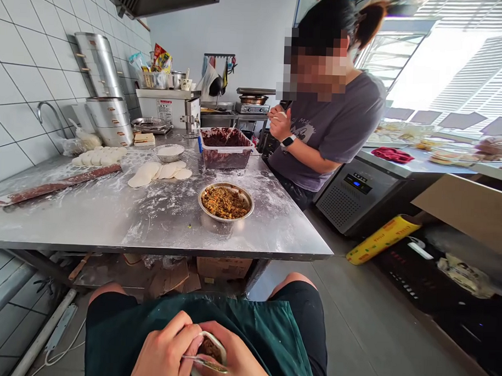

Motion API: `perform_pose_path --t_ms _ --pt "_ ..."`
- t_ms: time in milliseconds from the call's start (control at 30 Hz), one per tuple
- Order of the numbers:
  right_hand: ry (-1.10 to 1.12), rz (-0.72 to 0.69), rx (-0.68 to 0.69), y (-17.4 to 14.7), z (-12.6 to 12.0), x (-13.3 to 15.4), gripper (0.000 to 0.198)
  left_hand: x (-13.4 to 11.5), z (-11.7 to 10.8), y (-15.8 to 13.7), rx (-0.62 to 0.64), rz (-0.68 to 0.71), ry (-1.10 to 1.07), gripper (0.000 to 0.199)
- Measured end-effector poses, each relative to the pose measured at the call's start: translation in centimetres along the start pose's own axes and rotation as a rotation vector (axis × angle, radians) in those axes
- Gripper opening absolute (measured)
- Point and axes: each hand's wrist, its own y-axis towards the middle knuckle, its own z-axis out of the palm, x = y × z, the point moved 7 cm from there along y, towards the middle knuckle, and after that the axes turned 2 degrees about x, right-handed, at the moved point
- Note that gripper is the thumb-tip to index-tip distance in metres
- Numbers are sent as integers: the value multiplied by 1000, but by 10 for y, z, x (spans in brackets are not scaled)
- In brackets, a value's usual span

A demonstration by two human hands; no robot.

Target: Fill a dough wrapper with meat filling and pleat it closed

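Low over my lap, my left hand and my right hand close around a filled dough wrapper. Dark brown filling shows in its opening, between white dough edges. The fingers of my left hand pinch the near left edge of the dough. My right hand cups the other side, its fingers curled. A thin shiny utensil, perhaps a spoon, lies across the opening between both hands; which hand grips it I cannot tell. On the table ahead stands a metal bowl of chopped yellow-brown filling.
On the floury steel table lie flat dough rounds, dough pieces, a long rolling pin, a flour bowl and a tub of dark paste. A person stands at the right side, hands raised. A green apron covers my lap.
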Motion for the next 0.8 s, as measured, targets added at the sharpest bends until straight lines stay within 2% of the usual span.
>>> perform_pose_path --t_ms 100,167,267,400,500,567,700,800 --pt "317 3 63 2 7 -8 41 6 -6 1 -37 -36 -99 20" --pt "369 -11 71 3 9 -13 45 5 -7 0 -40 -7 -107 25" --pt "321 -60 59 3 8 -17 43 1 -4 -2 -44 55 -87 26" --pt "273 -21 11 6 5 -24 43 -2 -2 -3 -59 83 -10 19" --pt "73 -31 -65 7 1 -24 43 -8 1 -2 -43 162 97 28" --pt "-38 -14 -78 7 0 -25 37 -9 4 -1 -30 172 129 27" --pt "-53 52 -103 7 -5 -32 19 -7 6 -2 -59 137 145 22" --pt "-206 37 -142 9 -8 -34 12 -13 7 -3 -53 218 178 34"
